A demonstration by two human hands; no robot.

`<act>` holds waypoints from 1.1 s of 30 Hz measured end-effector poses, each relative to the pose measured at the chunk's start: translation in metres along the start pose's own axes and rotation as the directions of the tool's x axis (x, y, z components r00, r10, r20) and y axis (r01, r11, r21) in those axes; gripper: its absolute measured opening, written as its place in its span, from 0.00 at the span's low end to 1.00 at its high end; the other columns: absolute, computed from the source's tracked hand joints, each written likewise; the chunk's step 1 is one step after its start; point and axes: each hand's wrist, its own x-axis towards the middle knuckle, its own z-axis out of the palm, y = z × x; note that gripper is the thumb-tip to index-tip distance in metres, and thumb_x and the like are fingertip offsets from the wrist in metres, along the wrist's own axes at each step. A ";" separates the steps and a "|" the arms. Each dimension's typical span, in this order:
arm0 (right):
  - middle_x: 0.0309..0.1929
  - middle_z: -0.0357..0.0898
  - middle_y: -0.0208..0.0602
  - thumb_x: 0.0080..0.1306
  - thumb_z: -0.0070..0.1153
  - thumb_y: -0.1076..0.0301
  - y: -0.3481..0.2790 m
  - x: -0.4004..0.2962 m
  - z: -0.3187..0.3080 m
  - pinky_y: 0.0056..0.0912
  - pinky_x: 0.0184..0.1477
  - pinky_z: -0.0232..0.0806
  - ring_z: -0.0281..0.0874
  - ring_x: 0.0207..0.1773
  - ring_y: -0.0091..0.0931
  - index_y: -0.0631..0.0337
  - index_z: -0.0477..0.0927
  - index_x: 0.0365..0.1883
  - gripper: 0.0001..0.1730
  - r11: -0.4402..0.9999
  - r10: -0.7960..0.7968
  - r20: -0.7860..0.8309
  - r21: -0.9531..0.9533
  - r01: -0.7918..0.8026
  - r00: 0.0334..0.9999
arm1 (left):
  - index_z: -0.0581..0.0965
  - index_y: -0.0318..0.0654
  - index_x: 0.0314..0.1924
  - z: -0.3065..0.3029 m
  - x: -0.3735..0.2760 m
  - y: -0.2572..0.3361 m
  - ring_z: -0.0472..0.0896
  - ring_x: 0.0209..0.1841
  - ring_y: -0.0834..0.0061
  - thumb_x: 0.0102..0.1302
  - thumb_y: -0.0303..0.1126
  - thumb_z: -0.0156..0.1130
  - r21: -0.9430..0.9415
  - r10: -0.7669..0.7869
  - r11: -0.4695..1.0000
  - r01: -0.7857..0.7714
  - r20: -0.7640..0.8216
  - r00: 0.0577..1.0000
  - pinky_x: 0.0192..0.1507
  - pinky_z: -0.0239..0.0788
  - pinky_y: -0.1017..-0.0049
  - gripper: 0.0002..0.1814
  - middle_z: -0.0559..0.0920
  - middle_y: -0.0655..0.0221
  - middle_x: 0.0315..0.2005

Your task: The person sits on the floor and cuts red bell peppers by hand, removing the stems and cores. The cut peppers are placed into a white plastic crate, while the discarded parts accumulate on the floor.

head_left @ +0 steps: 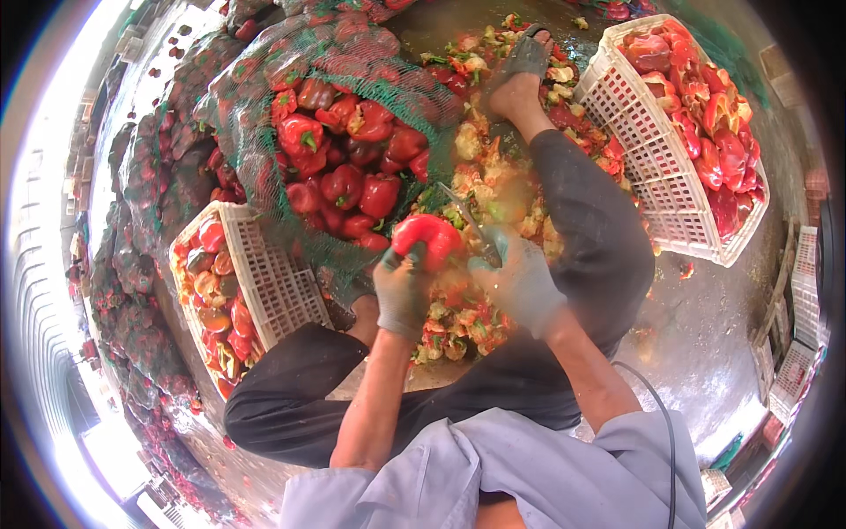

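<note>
My left hand [404, 284], in a grey-green work glove, grips a red bell pepper [429, 239]. My right hand [519, 274], gloved alike, holds a knife [464, 210] whose narrow blade points up and left, just right of the pepper. Beyond them an opened green mesh sack [248, 142] is full of whole red bell peppers [342, 185]. Between my legs lies a heap of pepper cores and scraps [486, 175]. How far the held pepper is cut I cannot tell.
A white plastic crate [651, 142] of opened red peppers stands tilted at the right. Another white crate [268, 278] of peppers is beside my left knee. Full mesh sacks [142, 244] line the left side. A dark cable [669, 436] runs by my right arm.
</note>
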 end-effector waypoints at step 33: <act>0.61 0.86 0.64 0.67 0.66 0.57 0.066 -0.019 0.072 0.55 0.68 0.75 0.84 0.65 0.53 0.73 0.72 0.76 0.43 0.925 0.370 -0.031 -0.079 -0.372 0.928 | 0.81 0.28 0.68 -0.028 -0.036 -0.072 0.88 0.57 0.63 0.74 0.29 0.63 0.728 0.060 0.675 0.116 -0.211 0.976 0.61 0.78 0.66 0.25 0.91 0.53 0.54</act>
